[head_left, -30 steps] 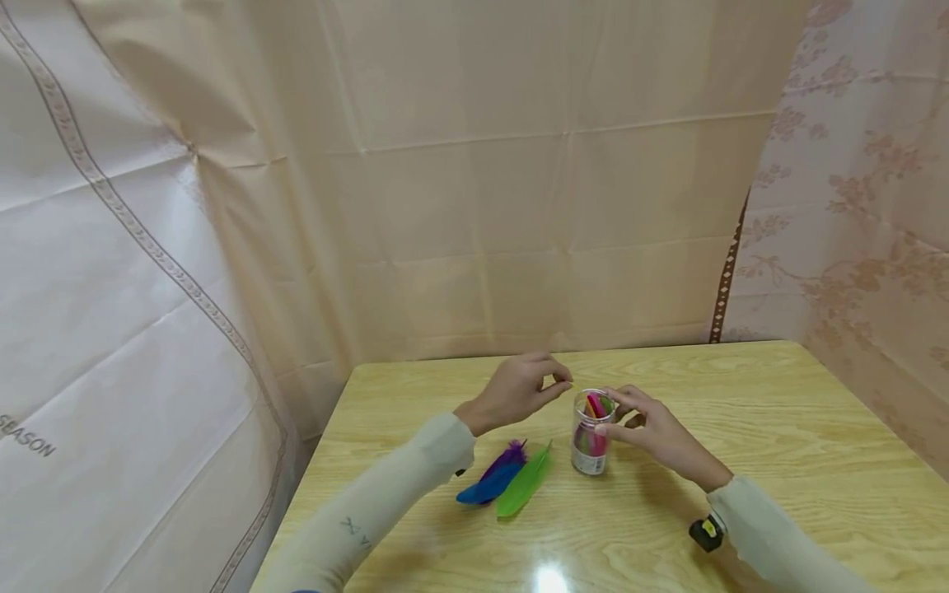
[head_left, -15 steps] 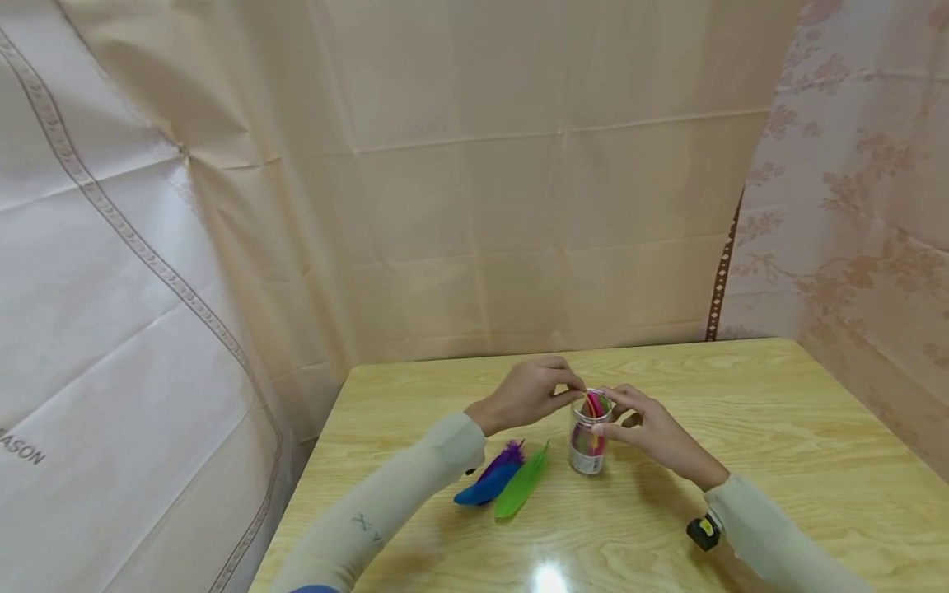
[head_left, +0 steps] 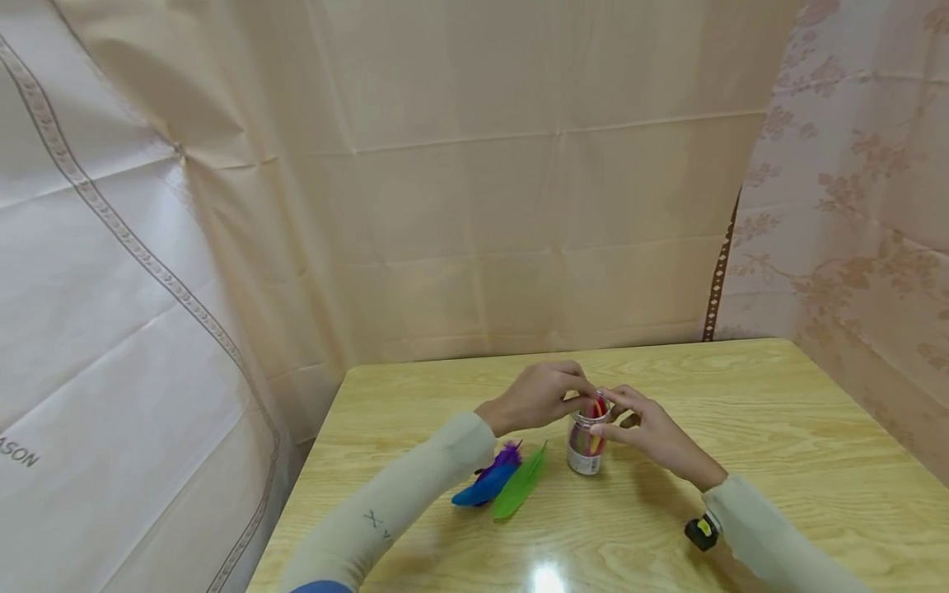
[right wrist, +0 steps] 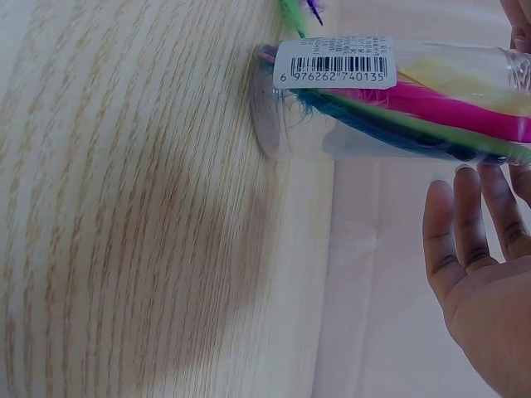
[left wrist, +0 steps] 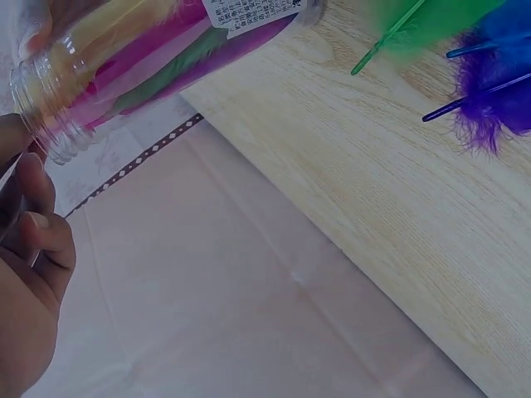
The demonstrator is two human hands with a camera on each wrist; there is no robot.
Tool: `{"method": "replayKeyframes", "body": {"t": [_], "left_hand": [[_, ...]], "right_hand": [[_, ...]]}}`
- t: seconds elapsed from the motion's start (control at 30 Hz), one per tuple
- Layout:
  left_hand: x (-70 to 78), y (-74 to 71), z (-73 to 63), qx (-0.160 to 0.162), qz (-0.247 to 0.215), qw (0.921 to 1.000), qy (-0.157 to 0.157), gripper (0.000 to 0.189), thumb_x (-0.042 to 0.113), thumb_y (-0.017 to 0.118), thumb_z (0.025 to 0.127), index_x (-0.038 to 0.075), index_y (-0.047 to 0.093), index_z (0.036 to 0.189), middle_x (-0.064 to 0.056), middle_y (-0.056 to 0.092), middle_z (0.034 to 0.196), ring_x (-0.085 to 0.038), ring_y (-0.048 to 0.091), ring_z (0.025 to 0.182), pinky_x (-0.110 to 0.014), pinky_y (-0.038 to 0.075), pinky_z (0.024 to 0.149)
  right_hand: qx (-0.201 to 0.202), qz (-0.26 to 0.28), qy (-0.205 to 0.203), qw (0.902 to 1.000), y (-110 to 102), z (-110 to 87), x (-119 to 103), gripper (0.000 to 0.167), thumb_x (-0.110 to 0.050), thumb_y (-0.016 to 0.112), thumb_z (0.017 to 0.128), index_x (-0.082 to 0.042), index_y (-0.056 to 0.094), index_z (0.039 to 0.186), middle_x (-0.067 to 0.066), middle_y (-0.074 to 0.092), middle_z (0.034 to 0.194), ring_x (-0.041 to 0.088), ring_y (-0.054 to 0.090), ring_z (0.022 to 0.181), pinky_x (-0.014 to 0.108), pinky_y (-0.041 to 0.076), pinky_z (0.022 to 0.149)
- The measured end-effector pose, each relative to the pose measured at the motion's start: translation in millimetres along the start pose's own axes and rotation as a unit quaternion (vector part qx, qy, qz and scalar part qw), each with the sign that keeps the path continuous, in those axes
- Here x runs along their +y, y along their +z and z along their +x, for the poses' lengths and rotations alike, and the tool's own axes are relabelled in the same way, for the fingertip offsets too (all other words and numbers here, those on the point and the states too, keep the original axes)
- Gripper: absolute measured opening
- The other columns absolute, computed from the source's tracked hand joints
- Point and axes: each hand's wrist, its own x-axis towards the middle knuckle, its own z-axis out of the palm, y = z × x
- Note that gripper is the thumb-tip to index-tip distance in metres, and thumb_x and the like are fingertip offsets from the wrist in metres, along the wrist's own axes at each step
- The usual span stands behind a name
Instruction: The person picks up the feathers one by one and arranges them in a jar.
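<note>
A clear jar (head_left: 585, 463) with a barcode label stands upright on the table, holding pink, green and other coloured feathers. My right hand (head_left: 656, 430) grips it near the neck, thumb on the near side and fingers beyond. At its mouth, my left hand (head_left: 544, 397) pinches the upper end of a yellow feather (left wrist: 91, 37), most of which lies inside the glass-clear wall. The pinching fingertips are partly hidden behind the rim. Left of the jar lie a green feather (head_left: 521, 484), a blue feather (head_left: 485, 486) and a purple feather (head_left: 508, 455).
The wood-grain table (head_left: 741, 428) has its far edge against a beige cloth backdrop (head_left: 474, 206). A flower-patterned cloth (head_left: 875, 206) hangs on the right, a pale one (head_left: 96, 329) on the left. A black wrist device (head_left: 701, 533) sits below the right sleeve.
My left hand has moved right and slightly down to the jar's mouth, and the yellow feather has gone down into the jar. My right hand keeps its hold on the jar.
</note>
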Motion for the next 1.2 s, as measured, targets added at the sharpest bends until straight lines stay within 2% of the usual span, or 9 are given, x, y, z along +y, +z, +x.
{"method": "replayKeyframes", "body": {"t": [0.23,0.37,0.5,0.67,0.77,0.9,1.2], "left_hand": [[1.6,-3.2,1.9,-0.042,0.005,0.9991,-0.008,0.017,0.024,0.071,0.099,0.017,0.081,0.111,0.006,0.069,0.104,0.001,0.062,0.086,-0.008,0.046,0.076],[1.4,-4.5,1.4,-0.052,0.003,0.9985,-0.018,0.02,0.025,0.068,0.101,0.016,0.08,0.115,0.005,0.069,0.105,0.0,0.062,0.086,-0.009,0.046,0.076],[1.1,-5.1,-1.7,-0.041,-0.008,0.9984,-0.037,0.024,0.026,0.068,0.101,0.014,0.077,0.12,0.003,0.07,0.107,-0.002,0.061,0.084,-0.008,0.046,0.074],[-1.3,-5.8,-8.6,-0.003,-0.01,0.9978,-0.065,0.023,0.027,0.067,0.102,0.014,0.074,0.119,0.002,0.07,0.108,-0.003,0.062,0.084,-0.01,0.047,0.074],[-4.5,-6.3,-14.9,0.018,-0.004,0.9967,-0.079,0.021,0.028,0.066,0.103,0.014,0.074,0.117,0.004,0.07,0.105,-0.002,0.062,0.082,-0.011,0.047,0.073],[-10.8,-6.6,-26.3,0.026,-0.002,0.9948,-0.099,0.02,0.029,0.063,0.105,0.015,0.075,0.113,0.006,0.07,0.101,0.0,0.061,0.081,-0.013,0.049,0.073],[-23.7,-5.2,-62.6,-0.002,-0.014,0.9875,-0.157,0.017,0.029,0.064,0.104,0.016,0.075,0.106,0.008,0.069,0.094,-0.005,0.063,0.084,-0.021,0.052,0.078]], "right_hand": [[-0.003,-0.008,-0.005,1.0,-0.1,0.4,-2.0,0.054,-0.03,0.072,0.099,-0.021,0.054,0.149,0.002,0.057,0.128,0.027,0.054,0.109,0.033,0.051,0.086],[-0.002,-0.008,-0.008,0.9999,0.0,0.2,-3.7,0.053,-0.029,0.071,0.1,-0.021,0.054,0.149,0.002,0.058,0.126,0.027,0.055,0.108,0.033,0.051,0.085],[-0.002,-0.011,-0.009,0.9999,0.2,-0.6,-4.0,0.051,-0.029,0.071,0.1,-0.021,0.055,0.148,0.001,0.058,0.125,0.026,0.056,0.106,0.033,0.051,0.084],[-0.001,-0.011,-0.001,0.9999,0.4,-1.1,-2.6,0.052,-0.031,0.071,0.099,-0.02,0.056,0.148,0.0,0.058,0.125,0.024,0.056,0.105,0.033,0.051,0.084],[0.001,-0.012,0.003,0.9999,0.4,-0.9,-2.2,0.054,-0.032,0.072,0.099,-0.018,0.055,0.149,0.001,0.058,0.124,0.024,0.056,0.105,0.033,0.052,0.084],[0.001,-0.012,0.001,0.9999,-0.1,-1.0,-3.5,0.054,-0.031,0.072,0.099,-0.017,0.055,0.149,0.001,0.058,0.123,0.026,0.056,0.105,0.032,0.052,0.084],[0.003,-0.013,0.001,0.9999,-0.5,-1.1,-4.6,0.053,-0.031,0.072,0.099,-0.02,0.056,0.148,0.001,0.058,0.123,0.026,0.056,0.106,0.032,0.052,0.085]]}}
